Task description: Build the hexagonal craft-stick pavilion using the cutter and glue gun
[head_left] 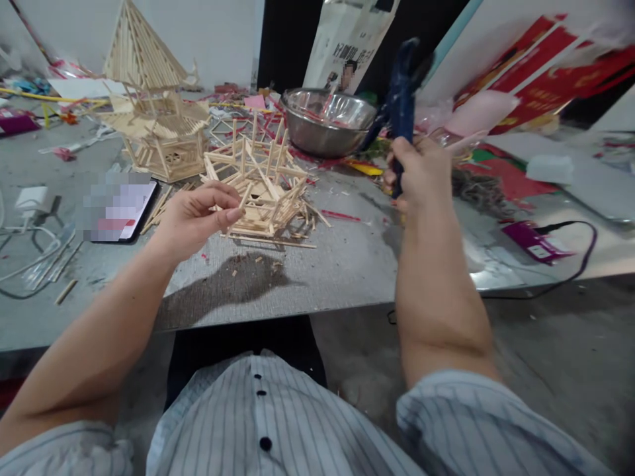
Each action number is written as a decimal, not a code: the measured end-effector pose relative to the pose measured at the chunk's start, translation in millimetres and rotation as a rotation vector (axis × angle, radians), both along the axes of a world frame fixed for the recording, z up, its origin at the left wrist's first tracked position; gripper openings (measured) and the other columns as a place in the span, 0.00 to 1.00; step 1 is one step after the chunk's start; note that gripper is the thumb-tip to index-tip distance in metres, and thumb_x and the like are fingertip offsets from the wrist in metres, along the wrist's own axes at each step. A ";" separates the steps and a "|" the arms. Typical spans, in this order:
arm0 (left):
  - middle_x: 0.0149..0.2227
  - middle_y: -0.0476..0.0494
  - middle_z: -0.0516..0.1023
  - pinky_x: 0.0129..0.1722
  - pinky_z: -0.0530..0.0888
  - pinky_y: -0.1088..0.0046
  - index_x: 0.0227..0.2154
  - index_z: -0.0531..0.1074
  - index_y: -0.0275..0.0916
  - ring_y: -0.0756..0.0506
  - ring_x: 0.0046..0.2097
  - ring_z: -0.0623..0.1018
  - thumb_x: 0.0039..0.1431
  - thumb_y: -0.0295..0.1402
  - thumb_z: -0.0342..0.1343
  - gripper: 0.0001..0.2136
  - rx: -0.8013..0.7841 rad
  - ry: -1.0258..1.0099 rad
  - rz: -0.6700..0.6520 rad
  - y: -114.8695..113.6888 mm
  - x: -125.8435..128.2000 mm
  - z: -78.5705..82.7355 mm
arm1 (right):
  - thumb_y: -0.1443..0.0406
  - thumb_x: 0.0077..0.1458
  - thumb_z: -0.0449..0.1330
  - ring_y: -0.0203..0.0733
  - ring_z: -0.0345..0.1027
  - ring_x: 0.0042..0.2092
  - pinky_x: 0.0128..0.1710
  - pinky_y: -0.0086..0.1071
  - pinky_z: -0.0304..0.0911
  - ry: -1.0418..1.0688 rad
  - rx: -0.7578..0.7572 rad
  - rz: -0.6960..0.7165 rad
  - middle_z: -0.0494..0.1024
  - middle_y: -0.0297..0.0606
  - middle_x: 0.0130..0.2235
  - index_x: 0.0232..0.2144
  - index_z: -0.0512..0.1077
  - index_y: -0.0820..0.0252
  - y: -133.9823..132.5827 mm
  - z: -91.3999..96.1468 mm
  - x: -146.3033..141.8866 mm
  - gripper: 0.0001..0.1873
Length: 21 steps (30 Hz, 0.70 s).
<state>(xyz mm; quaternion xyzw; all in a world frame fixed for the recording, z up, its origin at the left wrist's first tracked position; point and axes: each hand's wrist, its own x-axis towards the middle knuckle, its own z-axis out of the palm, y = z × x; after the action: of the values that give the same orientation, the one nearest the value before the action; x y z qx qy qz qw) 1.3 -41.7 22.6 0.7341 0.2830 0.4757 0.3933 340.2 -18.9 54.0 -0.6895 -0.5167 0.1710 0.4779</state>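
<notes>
My left hand is over the near-left side of a half-built wooden stick model, thumb and fingers pinched on a short wooden stick. The model has a many-sided base with several upright posts. Raised at the right, my right hand grips a dark blue hand tool. Motion blurs this tool; two arms spread from it like pliers or cutters, but its exact kind is unclear. Behind my left hand stands a taller stick pagoda with a pointed roof.
A steel bowl sits behind the half-built model. The phone lies left of my left hand, near a white charger and cables. A purple device with a black cord is at the right. Stick offcuts lie by the table's front edge.
</notes>
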 end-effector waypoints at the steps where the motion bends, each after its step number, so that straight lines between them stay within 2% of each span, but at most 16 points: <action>1: 0.35 0.47 0.76 0.30 0.72 0.70 0.26 0.77 0.42 0.49 0.35 0.75 0.48 0.51 0.67 0.16 0.023 -0.012 -0.003 0.0 0.4 -1.0 | 0.56 0.60 0.52 0.31 0.54 0.25 0.27 0.30 0.53 0.140 0.053 0.028 0.63 0.36 0.32 0.31 0.59 0.55 -15.2 6.4 -5.1 0.11; 3: 0.38 0.45 0.78 0.35 0.74 0.67 0.27 0.78 0.43 0.45 0.41 0.76 0.50 0.48 0.67 0.14 0.062 -0.025 -0.024 -0.2 0.2 -2.6 | 0.53 0.52 0.61 0.29 0.49 0.23 0.24 0.30 0.48 0.316 0.064 0.164 0.59 0.32 0.29 0.28 0.59 0.55 -45.1 16.8 -14.3 0.17; 5: 0.42 0.44 0.78 0.43 0.75 0.64 0.29 0.79 0.43 0.44 0.46 0.76 0.53 0.44 0.66 0.10 0.093 -0.024 -0.073 -1.7 -0.5 -3.1 | 0.49 0.39 0.69 0.28 0.45 0.21 0.22 0.29 0.43 0.418 0.050 0.282 0.57 0.29 0.28 0.28 0.62 0.54 -70.1 22.6 -18.2 0.24; 8: 0.49 0.43 0.77 0.54 0.72 0.57 0.31 0.78 0.43 0.42 0.52 0.76 0.56 0.40 0.65 0.07 0.146 -0.018 -0.105 -7.1 0.1 -0.8 | 0.45 0.27 0.74 0.27 0.42 0.19 0.18 0.30 0.36 0.537 0.039 0.373 0.54 0.26 0.25 0.28 0.65 0.53 -92.4 21.2 -13.1 0.31; 11: 0.55 0.43 0.73 0.59 0.69 0.53 0.29 0.78 0.42 0.40 0.58 0.72 0.56 0.43 0.64 0.10 0.170 -0.001 -0.127 -13.7 4.7 3.4 | 0.47 0.31 0.74 0.26 0.39 0.16 0.13 0.30 0.32 0.682 -0.007 0.525 0.53 0.24 0.23 0.28 0.65 0.53 -98.1 10.4 -4.8 0.29; 15: 0.60 0.44 0.70 0.61 0.67 0.54 0.28 0.78 0.42 0.37 0.63 0.67 0.54 0.44 0.65 0.11 0.174 0.012 -0.175 -18.8 11.7 5.7 | 0.51 0.45 0.69 0.25 0.41 0.14 0.10 0.27 0.37 0.832 -0.130 0.866 0.55 0.23 0.23 0.31 0.66 0.55 -92.1 -9.8 -12.1 0.20; 18: 0.55 0.40 0.74 0.55 0.72 0.61 0.28 0.77 0.38 0.40 0.56 0.74 0.55 0.42 0.65 0.12 0.098 -0.006 -0.252 -20.6 13.4 4.7 | 0.50 0.52 0.64 0.25 0.46 0.14 0.11 0.24 0.45 0.833 -0.146 1.083 0.59 0.24 0.24 0.33 0.67 0.56 -83.5 -22.4 -33.7 0.18; 21: 0.42 0.39 0.78 0.43 0.75 0.70 0.27 0.76 0.35 0.46 0.43 0.78 0.56 0.43 0.64 0.14 -0.007 0.013 -0.305 -22.8 13.7 4.3 | 0.48 0.53 0.62 0.30 0.58 0.20 0.16 0.27 0.58 0.758 -0.098 1.072 0.64 0.29 0.26 0.32 0.67 0.57 -73.0 -29.6 -57.0 0.19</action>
<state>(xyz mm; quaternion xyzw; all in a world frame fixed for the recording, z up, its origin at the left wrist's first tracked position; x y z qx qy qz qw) 15.0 -64.4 26.8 0.7704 0.1724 0.4044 0.4618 283.2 -91.9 24.4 -0.2496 -0.5759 0.6396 0.4437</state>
